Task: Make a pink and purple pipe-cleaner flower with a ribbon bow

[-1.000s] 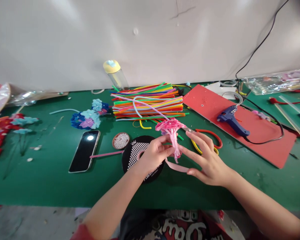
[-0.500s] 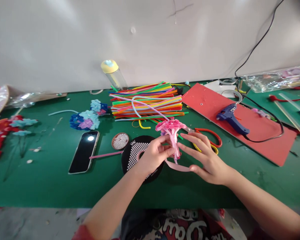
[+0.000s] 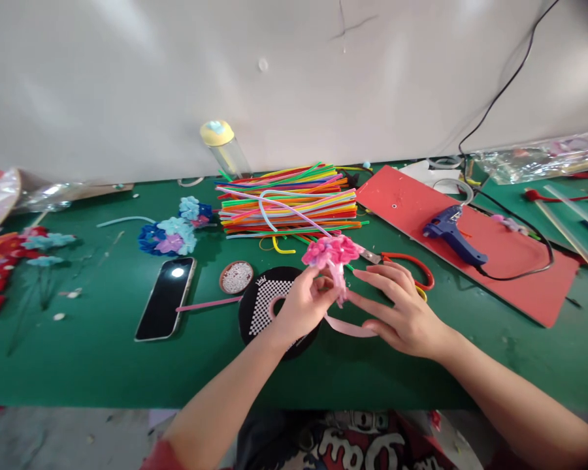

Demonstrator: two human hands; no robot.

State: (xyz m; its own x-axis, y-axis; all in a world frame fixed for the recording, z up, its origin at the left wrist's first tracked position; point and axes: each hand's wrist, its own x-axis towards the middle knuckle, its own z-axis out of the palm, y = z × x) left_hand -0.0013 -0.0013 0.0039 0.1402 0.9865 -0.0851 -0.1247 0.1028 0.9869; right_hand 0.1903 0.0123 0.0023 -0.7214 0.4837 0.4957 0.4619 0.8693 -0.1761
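A pink pipe-cleaner flower bunch [image 3: 331,250] stands upright over the green table [image 3: 102,365]. My left hand [image 3: 301,307] is pinched on its pink stem just below the blossoms. My right hand [image 3: 404,313] touches the stem from the right, fingers stretched out and slightly curled, with a pale pink ribbon strip [image 3: 347,326] looping under them to the stem. Both hands hover above a round black disc with a checkered patch [image 3: 264,303].
A stack of coloured pipe cleaners [image 3: 289,202] lies behind the flower. Red-handled scissors [image 3: 406,264], a blue glue gun [image 3: 451,232] on a red board [image 3: 519,274], a phone [image 3: 166,297], a small bead dish [image 3: 236,276] and blue flowers [image 3: 171,232] surround the hands.
The flower bunch has tipped and turned slightly in my left hand, and my right hand has slid a little lower and closer to the stem.
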